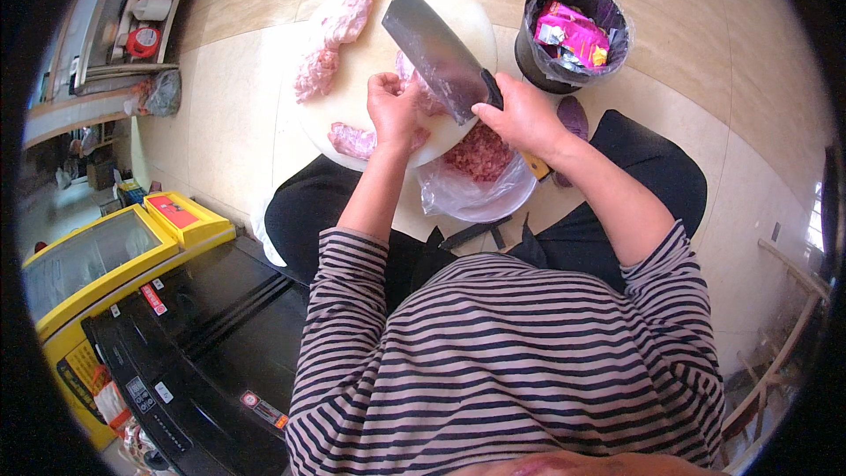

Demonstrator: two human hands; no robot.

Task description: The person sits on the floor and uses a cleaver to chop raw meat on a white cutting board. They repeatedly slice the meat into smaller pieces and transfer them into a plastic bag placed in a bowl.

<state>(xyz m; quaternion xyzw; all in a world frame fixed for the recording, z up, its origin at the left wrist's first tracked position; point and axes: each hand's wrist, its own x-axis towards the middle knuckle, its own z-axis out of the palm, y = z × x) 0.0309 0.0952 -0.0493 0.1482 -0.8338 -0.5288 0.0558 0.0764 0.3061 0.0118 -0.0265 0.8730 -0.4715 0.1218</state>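
Observation:
My right hand [522,109] is closed around the handle of a cleaver [433,53], whose wide blade slants up and left over a round white cutting board [462,6]. My left hand [394,106] has its fingers curled beside the blade, pinching the edge of a piece of raw meat [404,67]; the blade hides part of that piece. A long strip of raw meat [340,33] lies on the board's left side. Another piece of meat [350,139] lies near the board's lower edge, partly under my left wrist. Chopped meat [479,152] fills a plastic-lined bowl [472,201] just below the board.
A black bin [538,66] with a plastic liner and pink wrappers stands at the upper right. A yellow-framed freezer [198,228] and a black-topped appliance [231,297] are at the lower left. Shelves [99,73] with containers stand upper left. A wooden frame [786,357] is at right.

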